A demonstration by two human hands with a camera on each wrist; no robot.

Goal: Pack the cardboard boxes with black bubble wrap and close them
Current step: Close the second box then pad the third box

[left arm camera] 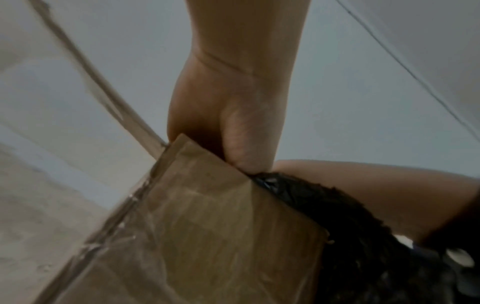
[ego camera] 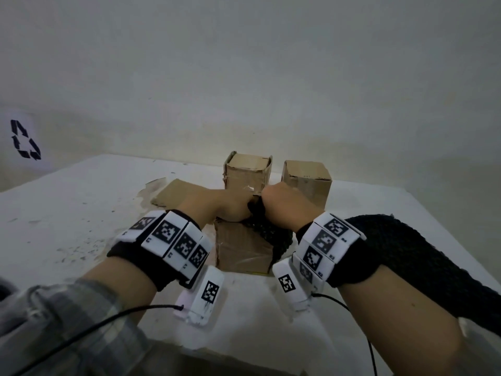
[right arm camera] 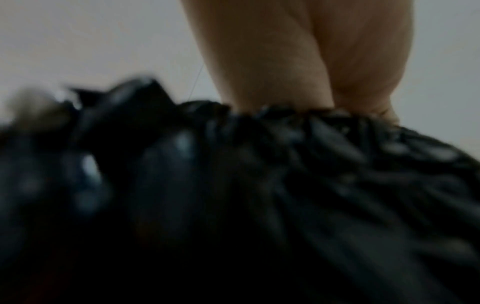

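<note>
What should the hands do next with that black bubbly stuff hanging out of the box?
Probably push more in. The right hand grips the black bubble wrap at the mouth of the near box, while the left hand holds the box's top edge. A long tail of wrap trails out over the side, so closing would likely come later.

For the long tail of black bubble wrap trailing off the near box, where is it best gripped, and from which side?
Probably grip the black bubble wrap just outside the near box, from above on the right: that stretch drapes free over the table under the right hand's forearm.
</note>
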